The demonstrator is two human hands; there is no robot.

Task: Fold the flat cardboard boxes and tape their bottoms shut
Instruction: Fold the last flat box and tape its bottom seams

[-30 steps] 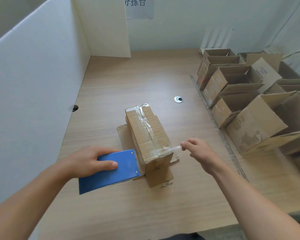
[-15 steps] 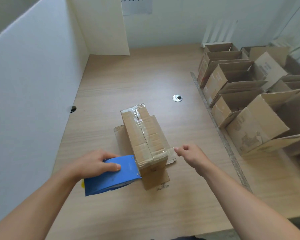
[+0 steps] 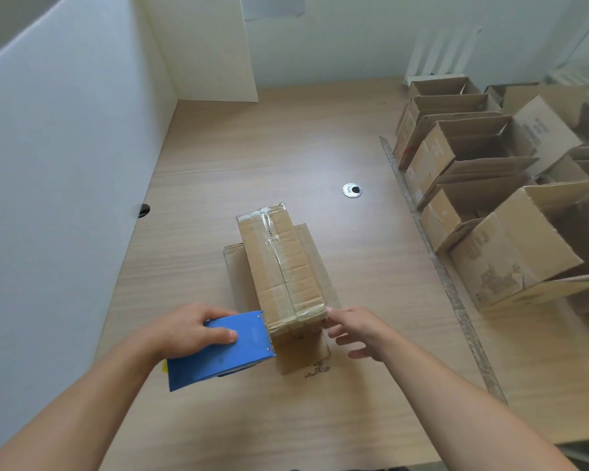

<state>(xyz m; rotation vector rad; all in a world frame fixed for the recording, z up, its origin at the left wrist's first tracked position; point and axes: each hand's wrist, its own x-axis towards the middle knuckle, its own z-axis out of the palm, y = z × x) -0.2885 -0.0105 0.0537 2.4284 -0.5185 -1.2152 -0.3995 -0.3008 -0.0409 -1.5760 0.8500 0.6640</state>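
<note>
A small cardboard box stands upside down in the middle of the wooden table, its lower flaps spread flat. Clear tape runs along the seam of its upturned bottom and over both ends. My left hand grips a blue tape dispenser, whose front edge sits against the box's near left corner. My right hand is at the box's near right corner, fingers relaxed and spread, fingertips touching the taped end.
Several folded open-topped boxes stand in rows along the right side, behind a metal strip. White partition walls close off the left and back. A round cable grommet lies beyond the box.
My right hand let go of the tape strip it was pinching and moved in against the box's near right corner. The tape end now lies flat. The dispenser stayed at the box.
</note>
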